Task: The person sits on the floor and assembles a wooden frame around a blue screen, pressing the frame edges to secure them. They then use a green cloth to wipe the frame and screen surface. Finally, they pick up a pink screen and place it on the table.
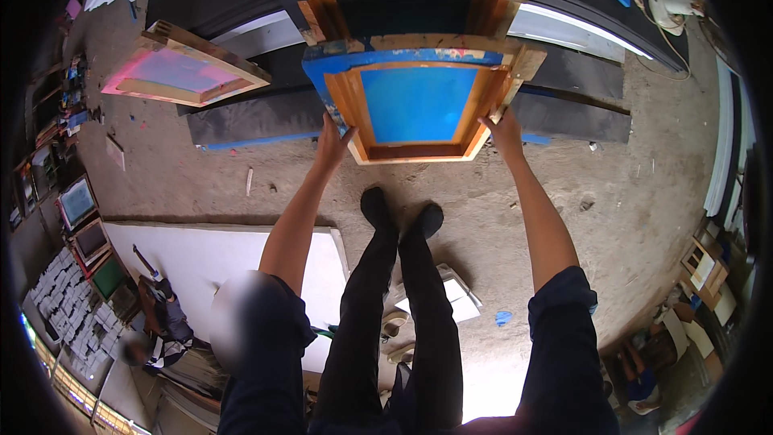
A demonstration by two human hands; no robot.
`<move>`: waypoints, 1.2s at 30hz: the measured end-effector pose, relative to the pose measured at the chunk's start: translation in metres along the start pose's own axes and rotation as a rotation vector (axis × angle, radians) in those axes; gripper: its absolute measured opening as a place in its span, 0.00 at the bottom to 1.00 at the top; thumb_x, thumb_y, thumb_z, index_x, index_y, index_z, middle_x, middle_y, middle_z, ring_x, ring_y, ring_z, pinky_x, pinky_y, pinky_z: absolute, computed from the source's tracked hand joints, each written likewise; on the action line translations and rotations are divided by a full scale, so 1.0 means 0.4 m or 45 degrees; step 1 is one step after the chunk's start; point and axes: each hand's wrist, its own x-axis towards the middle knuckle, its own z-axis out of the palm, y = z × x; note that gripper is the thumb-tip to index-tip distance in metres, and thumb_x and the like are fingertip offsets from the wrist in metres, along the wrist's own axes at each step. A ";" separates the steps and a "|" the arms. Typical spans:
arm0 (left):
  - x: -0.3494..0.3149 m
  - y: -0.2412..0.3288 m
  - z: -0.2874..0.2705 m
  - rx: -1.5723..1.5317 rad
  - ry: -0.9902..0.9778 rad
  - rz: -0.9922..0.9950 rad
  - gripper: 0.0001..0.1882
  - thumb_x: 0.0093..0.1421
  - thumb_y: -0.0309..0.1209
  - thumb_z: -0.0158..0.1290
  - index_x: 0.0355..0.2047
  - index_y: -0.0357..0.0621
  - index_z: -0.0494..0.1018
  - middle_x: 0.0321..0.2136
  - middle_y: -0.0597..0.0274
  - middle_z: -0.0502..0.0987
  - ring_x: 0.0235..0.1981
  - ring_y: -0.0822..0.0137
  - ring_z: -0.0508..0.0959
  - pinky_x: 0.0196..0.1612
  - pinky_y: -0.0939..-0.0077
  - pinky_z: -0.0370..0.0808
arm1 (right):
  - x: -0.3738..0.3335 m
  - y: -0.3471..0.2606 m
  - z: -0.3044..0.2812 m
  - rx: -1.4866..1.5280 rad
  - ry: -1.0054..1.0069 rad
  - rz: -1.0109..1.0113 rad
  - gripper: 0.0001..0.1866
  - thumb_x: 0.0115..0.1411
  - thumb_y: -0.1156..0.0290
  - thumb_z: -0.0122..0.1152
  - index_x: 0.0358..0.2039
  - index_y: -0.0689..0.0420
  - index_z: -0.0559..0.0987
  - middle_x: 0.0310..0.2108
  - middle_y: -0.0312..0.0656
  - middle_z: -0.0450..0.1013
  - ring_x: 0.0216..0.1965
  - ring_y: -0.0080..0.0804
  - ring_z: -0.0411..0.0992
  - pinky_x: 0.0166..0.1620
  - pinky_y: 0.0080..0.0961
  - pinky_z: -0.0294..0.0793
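A wooden screen-printing frame (415,153) with bright blue mesh and a blue-stained far edge is held out in front of me, tilted. My left hand (331,147) grips its near left side, the thumb lying along the wood. On the opposite side, my right hand (505,132) has its fingers on the right rail near the corner. Just beyond, a second wooden frame (322,14) with dark mesh stands partly behind the first. To the left, a smaller wooden frame (173,72) with pink-stained mesh leans at an angle near the dark boards.
Long dark boards (266,117) lie low across the floor ahead. A white panel (217,250) rests on the floor at left, and loose white sheets (459,298) lie by my right leg. A white fan (670,6) stands far right. A person (165,318) is at lower left.
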 end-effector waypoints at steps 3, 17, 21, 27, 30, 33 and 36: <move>0.051 0.016 0.006 0.083 -0.066 -0.120 0.24 0.61 0.32 0.51 0.51 0.35 0.55 0.46 0.41 0.69 0.51 0.49 0.69 0.49 0.59 0.66 | 0.043 0.018 0.014 -0.041 0.011 0.008 0.27 0.47 0.64 0.69 0.43 0.62 0.68 0.38 0.54 0.73 0.44 0.55 0.70 0.43 0.40 0.68; 0.002 0.016 0.028 0.169 0.349 -0.056 0.42 0.54 0.30 0.58 0.61 0.34 0.45 0.59 0.41 0.53 0.59 0.48 0.59 0.58 0.60 0.61 | 0.002 0.090 0.065 -0.082 0.298 -0.019 0.35 0.52 0.62 0.64 0.55 0.66 0.61 0.50 0.58 0.65 0.53 0.53 0.63 0.54 0.40 0.62; -0.304 -0.034 -0.009 -0.006 0.470 -0.191 0.42 0.54 0.27 0.57 0.62 0.34 0.43 0.60 0.42 0.52 0.61 0.49 0.58 0.61 0.61 0.56 | -0.232 0.068 0.053 -0.207 -0.151 0.240 0.30 0.56 0.60 0.59 0.54 0.65 0.64 0.50 0.59 0.64 0.55 0.53 0.59 0.58 0.41 0.58; -0.779 -0.051 -0.202 0.133 0.520 -0.625 0.41 0.50 0.27 0.60 0.59 0.35 0.50 0.52 0.40 0.61 0.53 0.47 0.65 0.56 0.59 0.62 | -0.510 -0.017 -0.051 -0.550 -0.692 -0.054 0.19 0.55 0.61 0.59 0.44 0.57 0.73 0.40 0.52 0.72 0.44 0.47 0.70 0.47 0.40 0.68; -0.894 -0.085 -0.354 0.105 0.752 -0.705 0.37 0.50 0.28 0.59 0.57 0.35 0.54 0.47 0.41 0.65 0.50 0.48 0.67 0.53 0.59 0.64 | -0.509 -0.223 -0.092 -0.466 -0.833 -0.042 0.14 0.55 0.65 0.57 0.41 0.57 0.75 0.37 0.49 0.73 0.41 0.44 0.72 0.44 0.36 0.71; -0.885 -0.127 -0.482 -0.041 0.922 -0.881 0.34 0.51 0.29 0.58 0.56 0.36 0.56 0.46 0.42 0.67 0.48 0.49 0.68 0.52 0.59 0.65 | -0.455 -0.381 -0.065 -0.395 -0.804 -0.222 0.12 0.56 0.67 0.54 0.40 0.58 0.74 0.34 0.50 0.73 0.40 0.46 0.72 0.44 0.36 0.70; -0.767 -0.190 -0.601 0.048 0.956 -0.692 0.32 0.52 0.28 0.56 0.55 0.34 0.57 0.46 0.42 0.67 0.49 0.48 0.68 0.53 0.58 0.64 | -0.333 -0.546 0.061 -0.352 -0.682 -0.660 0.10 0.56 0.72 0.53 0.39 0.59 0.74 0.35 0.50 0.72 0.38 0.46 0.72 0.43 0.37 0.70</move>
